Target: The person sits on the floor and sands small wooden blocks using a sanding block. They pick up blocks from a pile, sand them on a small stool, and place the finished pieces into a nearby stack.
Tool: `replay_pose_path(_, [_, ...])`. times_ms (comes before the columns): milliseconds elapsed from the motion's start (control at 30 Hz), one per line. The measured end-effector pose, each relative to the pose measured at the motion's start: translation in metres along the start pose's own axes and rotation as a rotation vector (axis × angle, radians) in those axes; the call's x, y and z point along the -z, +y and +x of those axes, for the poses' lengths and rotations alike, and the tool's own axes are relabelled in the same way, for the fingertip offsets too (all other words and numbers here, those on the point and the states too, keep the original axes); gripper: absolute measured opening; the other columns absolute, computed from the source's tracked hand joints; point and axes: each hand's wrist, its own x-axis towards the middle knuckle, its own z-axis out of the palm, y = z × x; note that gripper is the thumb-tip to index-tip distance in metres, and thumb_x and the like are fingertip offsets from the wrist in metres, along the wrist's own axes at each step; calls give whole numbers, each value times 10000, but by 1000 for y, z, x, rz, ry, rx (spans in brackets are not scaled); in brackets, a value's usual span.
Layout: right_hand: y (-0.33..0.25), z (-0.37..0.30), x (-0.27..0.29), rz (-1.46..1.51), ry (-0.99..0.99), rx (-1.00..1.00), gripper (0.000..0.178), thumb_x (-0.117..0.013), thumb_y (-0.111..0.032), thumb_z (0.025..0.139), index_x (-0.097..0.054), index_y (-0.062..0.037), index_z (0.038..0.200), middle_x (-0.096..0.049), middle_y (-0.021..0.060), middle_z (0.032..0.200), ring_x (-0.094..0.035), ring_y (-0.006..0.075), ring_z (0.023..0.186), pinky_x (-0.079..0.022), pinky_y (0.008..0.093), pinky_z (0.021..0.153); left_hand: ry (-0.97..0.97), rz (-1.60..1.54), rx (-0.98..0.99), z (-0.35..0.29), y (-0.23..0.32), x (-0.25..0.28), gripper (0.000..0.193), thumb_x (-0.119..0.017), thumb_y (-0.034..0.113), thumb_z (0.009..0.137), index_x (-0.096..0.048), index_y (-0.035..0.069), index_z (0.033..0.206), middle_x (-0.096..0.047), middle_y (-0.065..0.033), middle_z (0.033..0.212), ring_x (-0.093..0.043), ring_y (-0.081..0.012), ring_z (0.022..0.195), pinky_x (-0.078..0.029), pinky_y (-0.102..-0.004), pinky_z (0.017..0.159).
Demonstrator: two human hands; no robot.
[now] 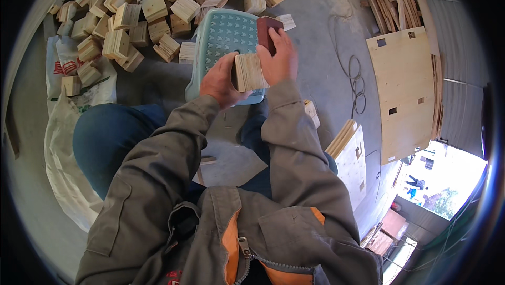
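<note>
Over a light blue-green plastic stool (223,30) with a patterned top, my left hand (223,82) is closed round a squarish plywood block (250,71), its layered side turned up. My right hand (280,56) grips a dark red sanding block (265,31), with the fingers along its right side. The sanding block is just beyond the plywood block's far right corner. My right hand's heel and thumb lie close to the plywood block; whether they touch it I cannot tell.
A large heap of plywood blocks (150,6) covers the floor beyond and left of the stool. A white woven sack (66,138) lies at left by my knee. On the right are a cable (353,77), leaning plywood sheets (402,95) and smaller boards (351,164).
</note>
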Motion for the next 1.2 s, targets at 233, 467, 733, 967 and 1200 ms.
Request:
replay_pose_path(233, [-5, -89, 44, 257, -76, -65, 626, -815, -179, 892, -655, -57, 1485, -549, 269, 1598, -573, 425, 1436, -471, 480, 1186, 4, -16, 24, 0, 0, 4, 1019, -1011, 249, 651, -473, 113, 1506, -641, -175, 1407, -647, -394, 1291, -550, -470, 1075])
replay_pose_path(467, [-1, -140, 65, 538, -67, -238, 624, -814, -115, 913, -643, -69, 1511, -543, 202, 1632, -570, 325, 1461, -470, 418, 1195, -41, -24, 43, 4, 6, 5, 1011, -1010, 278, 654, -477, 114, 1498, -641, -175, 1416, -647, -400, 1293, -549, -471, 1074])
replay_pose_path(733, [16, -47, 29, 786, -189, -439, 583, -792, -110, 943, -643, -11, 1498, -680, 161, 1461, -668, 223, 1285, -530, 362, 1106, -17, 15, 28, 1, -5, 8, 1012, -1005, 313, 655, -476, 118, 1496, -639, -174, 1422, -659, -406, 1271, -558, -478, 1055])
replay_pose_path(967, [29, 5, 4, 1125, -189, -538, 514, -752, -51, 987, -664, -26, 1493, -718, 101, 1376, -695, 172, 1182, -571, 319, 1025, 6, 29, 6, 1, -2, -1, 1020, -1016, 281, 651, -477, 112, 1501, -649, -178, 1387, -670, -400, 1245, -563, -474, 1044])
replay_pose_path(1200, [36, -55, 26, 1178, -197, -630, 546, -710, -46, 1006, -612, -14, 1542, -698, 118, 1413, -688, 172, 1202, -564, 312, 1029, -12, 55, -19, 2, -3, 1, 1004, -1013, 320, 644, -486, 121, 1476, -650, -158, 1384, -667, -409, 1226, -556, -499, 1026])
